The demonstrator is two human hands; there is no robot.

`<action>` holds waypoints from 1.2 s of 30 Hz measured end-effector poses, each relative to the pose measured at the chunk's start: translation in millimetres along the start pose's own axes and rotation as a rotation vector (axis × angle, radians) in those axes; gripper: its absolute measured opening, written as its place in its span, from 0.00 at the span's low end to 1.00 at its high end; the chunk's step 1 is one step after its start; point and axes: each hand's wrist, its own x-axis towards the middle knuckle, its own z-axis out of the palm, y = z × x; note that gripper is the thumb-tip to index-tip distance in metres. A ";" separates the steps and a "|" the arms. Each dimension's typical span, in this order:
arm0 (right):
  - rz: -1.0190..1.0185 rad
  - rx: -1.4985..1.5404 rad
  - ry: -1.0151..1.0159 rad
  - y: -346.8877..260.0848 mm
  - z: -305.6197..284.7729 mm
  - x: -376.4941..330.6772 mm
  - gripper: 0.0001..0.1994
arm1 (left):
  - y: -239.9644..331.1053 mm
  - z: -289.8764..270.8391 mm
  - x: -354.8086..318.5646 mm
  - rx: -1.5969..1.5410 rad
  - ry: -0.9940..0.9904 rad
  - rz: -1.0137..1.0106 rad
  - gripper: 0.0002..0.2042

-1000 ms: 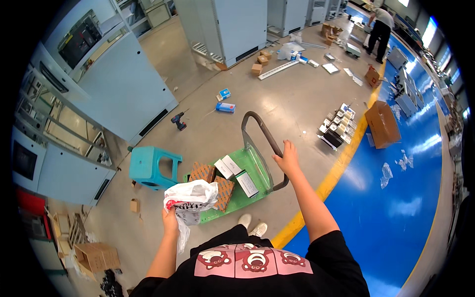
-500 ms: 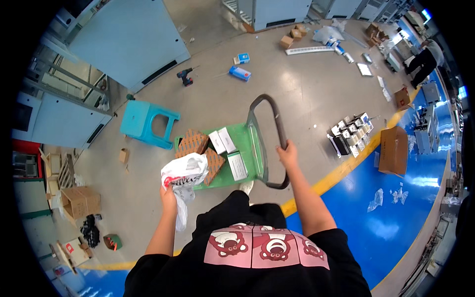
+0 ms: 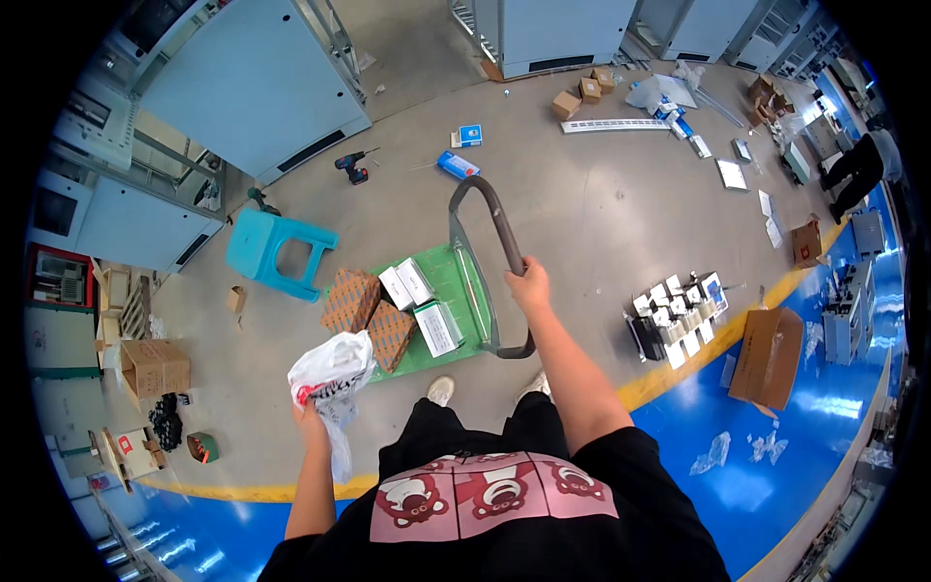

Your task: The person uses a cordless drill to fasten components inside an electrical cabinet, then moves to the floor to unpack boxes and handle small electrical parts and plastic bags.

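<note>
The dark bent-tube metal handle [image 3: 504, 233] of the green flat trolley [image 3: 446, 272] now appears closer to the blue oblong carton [image 3: 458, 165] beyond it than half a second ago, so the trolley seems to be rolling, brown patterned cartons [image 3: 391, 335] aboard. The right hand [image 3: 529, 286] has its grip around the handle; the left hand [image 3: 308, 422] clutches a crumpled white plastic bag [image 3: 335, 364] by the trolley's near left corner.

From my seat far away, I see a thin, wrinkly plastic bag [image 3: 335, 367] on the near left. The green cart [image 3: 446, 274] looks smooth, and its handle [image 3: 506, 233] looks like dull, dark metal. The brown boxes [image 3: 391, 336] look like matt cardboard. The stool [image 3: 254, 254] on the left is smooth plastic. The far-left cabinet [image 3: 252, 87] looks like flat painted metal. The blue floor [image 3: 679, 504] on the right is very shiny. My shirt [image 3: 640, 514] is soft, dull cloth.
</note>
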 end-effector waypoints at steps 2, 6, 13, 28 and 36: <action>-0.046 -0.064 0.016 -13.0 -9.6 21.4 0.17 | -5.2 1.0 -25.4 -0.044 0.033 0.030 0.18; -0.131 -0.052 0.038 -1.8 -53.2 91.5 0.17 | 22.0 56.9 -103.1 -0.150 0.154 -0.031 0.19; -0.269 -0.099 0.045 45.5 -154.0 236.1 0.16 | 13.1 138.8 -145.0 -0.073 0.190 -0.141 0.17; -0.105 -0.360 0.187 88.5 -405.9 391.5 0.19 | 82.4 376.0 -92.5 0.120 -0.014 -0.031 0.17; 0.161 -0.596 0.352 122.2 -529.2 460.4 0.31 | 125.5 518.3 -120.5 0.175 -0.114 0.029 0.16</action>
